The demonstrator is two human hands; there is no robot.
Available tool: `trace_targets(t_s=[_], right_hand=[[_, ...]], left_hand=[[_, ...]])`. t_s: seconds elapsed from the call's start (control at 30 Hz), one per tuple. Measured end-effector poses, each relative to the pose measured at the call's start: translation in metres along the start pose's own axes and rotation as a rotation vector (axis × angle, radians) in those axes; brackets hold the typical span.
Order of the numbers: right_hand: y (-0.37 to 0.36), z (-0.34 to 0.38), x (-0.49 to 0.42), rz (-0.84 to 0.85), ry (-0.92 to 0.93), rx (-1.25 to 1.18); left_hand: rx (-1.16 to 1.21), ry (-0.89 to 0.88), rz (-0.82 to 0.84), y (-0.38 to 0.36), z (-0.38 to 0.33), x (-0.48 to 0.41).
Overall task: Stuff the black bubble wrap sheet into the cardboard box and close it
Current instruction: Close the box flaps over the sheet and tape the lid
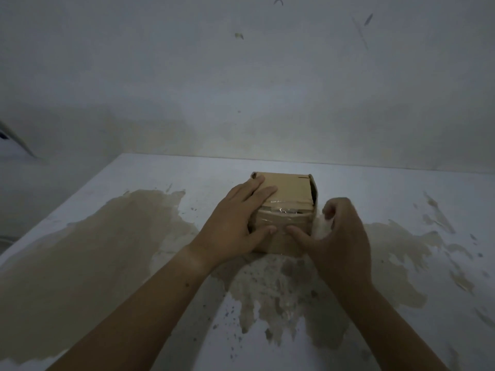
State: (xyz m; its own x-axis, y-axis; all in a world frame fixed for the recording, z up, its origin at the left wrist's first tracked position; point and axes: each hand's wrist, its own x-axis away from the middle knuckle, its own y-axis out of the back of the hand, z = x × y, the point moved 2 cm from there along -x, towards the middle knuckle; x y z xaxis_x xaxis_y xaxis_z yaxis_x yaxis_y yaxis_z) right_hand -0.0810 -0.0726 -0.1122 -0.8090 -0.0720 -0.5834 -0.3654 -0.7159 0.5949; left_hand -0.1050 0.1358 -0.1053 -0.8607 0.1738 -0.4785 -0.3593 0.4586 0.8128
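While the closed cardboard box (288, 192) is pressed to the surface (107, 236) by the flat-fingered left hand (235, 220), its front is touched by the thumb of the right hand (340, 236), fingers loosely curled.

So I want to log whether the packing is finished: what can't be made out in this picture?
Bubble wrap: none shows in the head view; the box has its top folded down, hiding the inside.
Box's left side: covered by the left hand, lying flat on top.
Right hand: its curled fingers are blurred, so whether they grip the box's right flap is unclear.
Box's back and underside: turned away from the camera.
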Motion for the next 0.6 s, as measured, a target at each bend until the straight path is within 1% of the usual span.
trace_targets(t_s=[0.03, 0.07, 0.13, 0.17, 0.2, 0.23, 0.3, 0.37, 0.6], right_hand=[[-0.003, -0.006, -0.002, 0.054, -0.039, -0.081], [-0.006, -0.011, -0.005, 0.148, -0.093, -0.178], [-0.010, -0.012, -0.010, 0.345, -0.193, -0.394], [-0.011, -0.011, -0.013, 0.409, -0.179, -0.469], [-0.012, -0.011, -0.016, 0.445, -0.126, -0.490], [-0.013, -0.012, -0.018, 0.459, -0.074, -0.477], [-0.015, -0.014, -0.020, 0.457, -0.030, -0.452], [-0.017, -0.013, -0.019, 0.453, -0.010, -0.436], [-0.024, -0.012, -0.012, 0.312, 0.016, -0.409]], left_hand=[[0.050, -0.001, -0.002, -0.002, 0.001, 0.001], [0.127, 0.015, 0.003, -0.004, 0.002, 0.003], [0.348, 0.126, 0.004, -0.008, 0.003, 0.005], [0.462, 0.220, -0.003, -0.009, 0.002, 0.004], [0.547, 0.314, 0.003, -0.009, 0.001, 0.003], [0.593, 0.361, 0.026, -0.010, 0.000, 0.002], [0.600, 0.301, 0.076, -0.014, 0.001, 0.004], [0.550, 0.257, 0.099, -0.017, 0.002, 0.007], [0.478, 0.216, 0.066, -0.023, 0.006, 0.008]])
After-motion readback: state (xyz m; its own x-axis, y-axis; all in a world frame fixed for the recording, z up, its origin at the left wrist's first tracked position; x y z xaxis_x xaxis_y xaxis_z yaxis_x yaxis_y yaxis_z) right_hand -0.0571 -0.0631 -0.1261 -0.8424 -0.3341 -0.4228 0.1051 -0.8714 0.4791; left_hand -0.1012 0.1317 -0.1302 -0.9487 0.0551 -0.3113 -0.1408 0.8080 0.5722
